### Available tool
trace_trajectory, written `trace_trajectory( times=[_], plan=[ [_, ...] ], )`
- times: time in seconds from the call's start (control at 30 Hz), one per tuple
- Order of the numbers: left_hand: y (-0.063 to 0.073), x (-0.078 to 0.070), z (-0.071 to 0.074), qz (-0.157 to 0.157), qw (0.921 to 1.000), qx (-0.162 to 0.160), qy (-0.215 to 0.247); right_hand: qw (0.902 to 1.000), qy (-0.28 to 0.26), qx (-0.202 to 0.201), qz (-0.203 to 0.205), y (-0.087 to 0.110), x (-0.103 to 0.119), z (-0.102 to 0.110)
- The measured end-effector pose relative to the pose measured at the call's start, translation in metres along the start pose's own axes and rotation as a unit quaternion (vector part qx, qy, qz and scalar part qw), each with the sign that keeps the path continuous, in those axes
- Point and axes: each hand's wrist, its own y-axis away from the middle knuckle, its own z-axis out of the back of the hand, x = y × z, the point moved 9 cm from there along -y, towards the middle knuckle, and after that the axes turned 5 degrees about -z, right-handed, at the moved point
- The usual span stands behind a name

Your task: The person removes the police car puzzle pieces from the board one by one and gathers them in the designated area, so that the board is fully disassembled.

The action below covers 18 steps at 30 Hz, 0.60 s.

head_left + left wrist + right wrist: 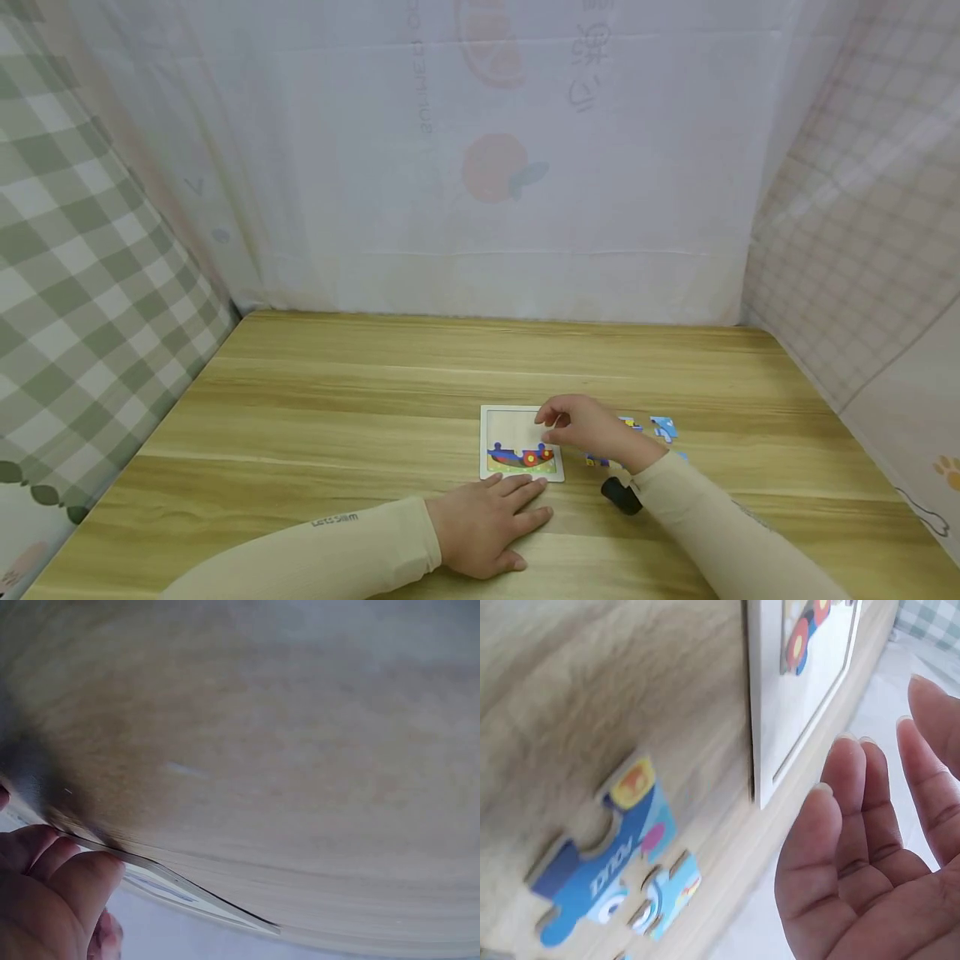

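A jigsaw puzzle tray (483, 446) with a white border lies on the table, its lower part filled with joined pieces (517, 458) in blue, red and yellow. My left hand (487, 521) is spread flat, palm down, its fingertips at the tray's near edge. The left wrist view shows those fingers (94, 877) against the thin tray edge (210, 900). Above the tray's right side hovers my right hand (588, 425), fingers loosely bent. Nothing shows between its fingers (806, 847) in the right wrist view. Loose puzzle pieces (622, 847) lie right of the tray.
Several more loose pieces (663, 428) lie beyond and beside the right forearm, some partly hidden by it. A black object (621, 496) sits at the right wrist. The wooden table (337, 375) meets a white printed curtain (360, 208) at the back, with cloth on both sides.
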Motion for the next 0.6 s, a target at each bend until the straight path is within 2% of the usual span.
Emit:
trace_trajectory(
  times=[0.23,0.43,0.6],
  plan=[
    [-0.001,-0.001,0.002,-0.003,0.9999,-0.011,-0.009,0.9995,-0.013,0.028,-0.007,-0.01,0.005,-0.014],
    [-0.001,0.0,0.001,-0.005,0.9999,-0.005,-0.008,0.9988,-0.011,0.048,0.004,-0.015,0.014,-0.024],
    [0.0,0.0,0.0,-0.007,1.0,-0.001,-0.003,0.9981,-0.008,0.06,-0.012,-0.019,0.018,-0.03]
  ],
)
